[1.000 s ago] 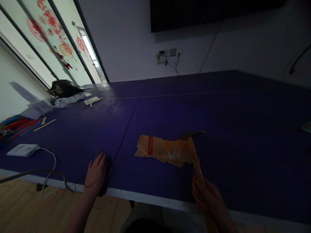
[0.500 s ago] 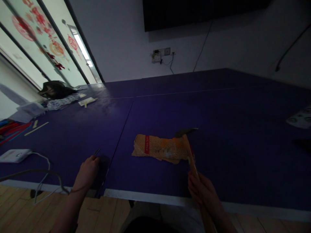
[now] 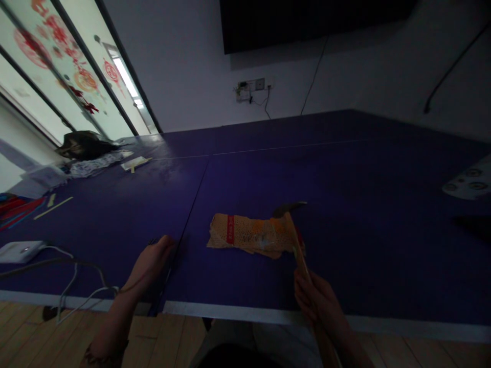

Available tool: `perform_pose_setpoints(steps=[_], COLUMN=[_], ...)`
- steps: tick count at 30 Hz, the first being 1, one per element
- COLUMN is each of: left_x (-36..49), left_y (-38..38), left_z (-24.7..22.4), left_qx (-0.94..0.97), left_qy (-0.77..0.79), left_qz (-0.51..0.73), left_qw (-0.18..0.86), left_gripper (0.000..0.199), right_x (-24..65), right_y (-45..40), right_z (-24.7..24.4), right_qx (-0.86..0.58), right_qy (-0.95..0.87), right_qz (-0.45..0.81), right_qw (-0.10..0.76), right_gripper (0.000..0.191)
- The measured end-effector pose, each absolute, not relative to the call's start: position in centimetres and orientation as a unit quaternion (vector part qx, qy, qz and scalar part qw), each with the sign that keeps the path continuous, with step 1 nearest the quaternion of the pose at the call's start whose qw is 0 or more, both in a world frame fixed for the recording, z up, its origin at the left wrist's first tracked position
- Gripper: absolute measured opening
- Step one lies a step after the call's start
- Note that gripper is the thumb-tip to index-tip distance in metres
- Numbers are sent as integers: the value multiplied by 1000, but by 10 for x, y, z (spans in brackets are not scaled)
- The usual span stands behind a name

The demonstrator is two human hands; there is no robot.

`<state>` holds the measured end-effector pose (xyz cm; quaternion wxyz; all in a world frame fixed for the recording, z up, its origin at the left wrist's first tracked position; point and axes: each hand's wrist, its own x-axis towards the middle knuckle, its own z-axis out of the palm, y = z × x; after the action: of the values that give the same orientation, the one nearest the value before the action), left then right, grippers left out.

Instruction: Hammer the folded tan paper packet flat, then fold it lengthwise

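At a purple table (image 3: 364,179), we see our right hand (image 3: 316,301) wrapped around a wooden-handled tool (image 3: 299,255); we cannot tell what our left hand (image 3: 153,258) grips, if anything; between and beyond them lies a brown wrapper (image 3: 249,237), right end beside the tool's head (image 3: 287,208); behind hangs a black screen (image 3: 307,20)

Two grips (image 3: 152,258) (image 3: 320,299), one tool (image 3: 299,254), one wrapper (image 3: 253,236), one screen (image 3: 314,23) show.
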<state>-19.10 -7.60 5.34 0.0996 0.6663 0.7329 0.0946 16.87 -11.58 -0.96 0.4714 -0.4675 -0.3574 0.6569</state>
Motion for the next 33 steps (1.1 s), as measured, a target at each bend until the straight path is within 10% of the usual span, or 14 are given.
perform_pose_setpoints(steps=[9, 33], left_x=[-106, -57], left_y=[-32, -15], left_z=[48, 0], left_qx=[606, 737], left_qy=[572, 551], left_qz=[441, 323], left_qw=[334, 223], left_gripper=[26, 10], right_x=[170, 167], right_y=[-115, -116], right_z=[-10, -4], right_qx=[-469, -506], right_qy=[-372, -357], right_qz=[654, 631], right_qw=[462, 467], right_gripper=[37, 37])
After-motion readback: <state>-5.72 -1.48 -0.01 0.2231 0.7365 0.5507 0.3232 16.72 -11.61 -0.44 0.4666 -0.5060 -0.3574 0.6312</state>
